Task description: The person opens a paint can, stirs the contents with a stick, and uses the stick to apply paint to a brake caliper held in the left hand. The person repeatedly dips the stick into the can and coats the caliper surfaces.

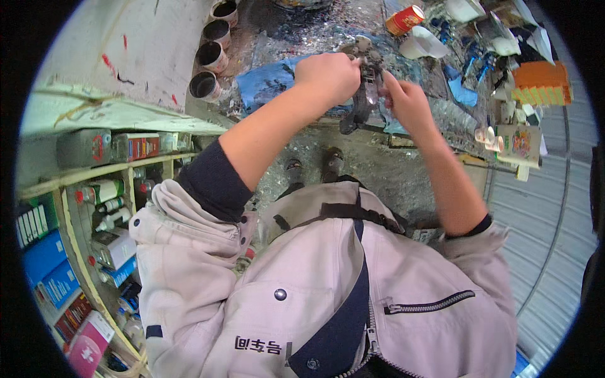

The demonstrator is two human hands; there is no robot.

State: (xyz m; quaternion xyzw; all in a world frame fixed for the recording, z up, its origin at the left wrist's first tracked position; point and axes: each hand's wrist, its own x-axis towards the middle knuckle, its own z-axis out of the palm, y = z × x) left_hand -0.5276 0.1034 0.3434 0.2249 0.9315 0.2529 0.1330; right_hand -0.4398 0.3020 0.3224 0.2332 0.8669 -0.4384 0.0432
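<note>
Over the bench's near edge, a dark grey tool [367,104] shaped like a spray gun hangs tilted, its curved, handle-like end toward me. My left hand [329,77] is closed around its upper left side. At its right side is my right hand [408,106], with fingers curled and thumb against the tool; the exact contact is partly hidden. A blue, paint-stained cloth [268,85] lies on the bench beside my left hand.
Several dark-filled cups [205,86] line the left of the paint-spattered bench [293,38]. A red cup [404,20], a white cup [423,43] and an orange box [542,82] are at right. Shelves [120,170] with bottles and boxes stand to my left.
</note>
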